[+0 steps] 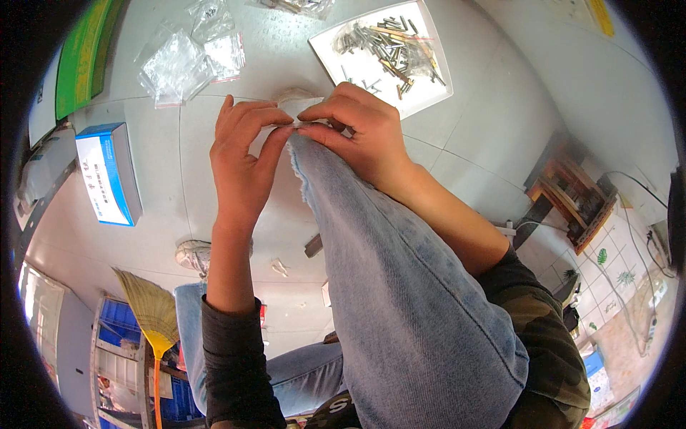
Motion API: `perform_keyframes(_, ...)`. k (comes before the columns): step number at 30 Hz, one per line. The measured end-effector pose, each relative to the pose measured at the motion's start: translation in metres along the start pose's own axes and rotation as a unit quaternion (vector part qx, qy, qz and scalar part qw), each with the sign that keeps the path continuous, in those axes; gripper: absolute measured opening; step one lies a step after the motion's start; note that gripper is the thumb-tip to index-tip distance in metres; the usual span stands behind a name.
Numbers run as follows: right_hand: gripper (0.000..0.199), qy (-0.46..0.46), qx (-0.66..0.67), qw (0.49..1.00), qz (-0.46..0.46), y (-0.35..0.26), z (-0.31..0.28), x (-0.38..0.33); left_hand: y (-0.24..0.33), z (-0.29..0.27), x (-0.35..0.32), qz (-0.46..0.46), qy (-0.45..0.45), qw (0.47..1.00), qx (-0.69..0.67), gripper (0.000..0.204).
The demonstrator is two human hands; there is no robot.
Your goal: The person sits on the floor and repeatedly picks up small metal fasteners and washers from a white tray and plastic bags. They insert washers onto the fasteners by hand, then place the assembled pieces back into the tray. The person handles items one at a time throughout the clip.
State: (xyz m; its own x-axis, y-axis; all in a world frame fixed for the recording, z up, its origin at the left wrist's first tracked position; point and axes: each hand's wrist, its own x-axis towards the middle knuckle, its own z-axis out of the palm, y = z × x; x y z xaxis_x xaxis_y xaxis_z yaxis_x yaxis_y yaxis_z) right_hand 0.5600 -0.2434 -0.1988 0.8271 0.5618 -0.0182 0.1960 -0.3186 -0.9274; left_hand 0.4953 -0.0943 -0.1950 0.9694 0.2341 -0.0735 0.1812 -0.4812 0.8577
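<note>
My left hand (243, 154) and my right hand (368, 136) meet just past my raised knee. Thumb and forefinger of each are pinched together on the edge of a small clear plastic bag (307, 107). The bag is partly hidden behind my fingers, and I cannot tell whether anything is in it. Beyond my right hand, a white tray (426, 96) holds a heap of metal pins (389, 53), silver and brass-coloured, some lying on clear plastic. To the far left of my hands lies a pile of clear plastic bags (175, 66) on the grey floor.
A blue and white box (107, 175) stands at the left, near a green panel (84, 57). My jeans-covered leg (400, 272) fills the middle. A broom (150, 307) leans at lower left beside a rack (118, 350). A wooden stool-like frame (572, 200) and cables are at right.
</note>
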Motion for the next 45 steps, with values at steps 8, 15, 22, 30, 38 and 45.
perform_keyframes(8, 0.011, -0.016, -0.025, 0.999, -0.034, 0.001, -0.003, 0.003, 0.001, 0.001, 0.002, 0.011, -0.001, 1.0, -0.002, 0.01)
perform_keyframes(15, 0.011, -0.041, -0.042, 0.998, -0.026, 0.0, -0.005, 0.003, 0.002, -0.001, 0.004, 0.02, -0.036, 0.999, 0.01, 0.012)
perform_keyframes(22, 0.009, -0.025, -0.039, 0.997, 0.06, 0.005, -0.032, -0.021, -0.011, -0.001, -0.003, 0.017, -0.079, 0.996, 0.039, 0.013)
perform_keyframes(30, 0.011, 0.307, 0.249, 0.817, 0.42, 0.092, -0.102, -0.07, -0.044, -0.006, -0.038, -0.146, -0.018, 0.989, -0.015, 0.013)
perform_keyframes(38, 0.017, 0.555, 0.211, 0.641, 0.486, 0.164, -0.143, -0.095, -0.042, 0.005, -0.057, -0.161, -0.02, 0.985, -0.062, 0.017)
perform_keyframes(45, 0.02, 0.102, -0.227, 0.95, 0.187, 0.123, -0.097, -0.061, -0.035, 0.012, -0.04, -0.159, -0.006, 0.984, -0.08, 0.021)
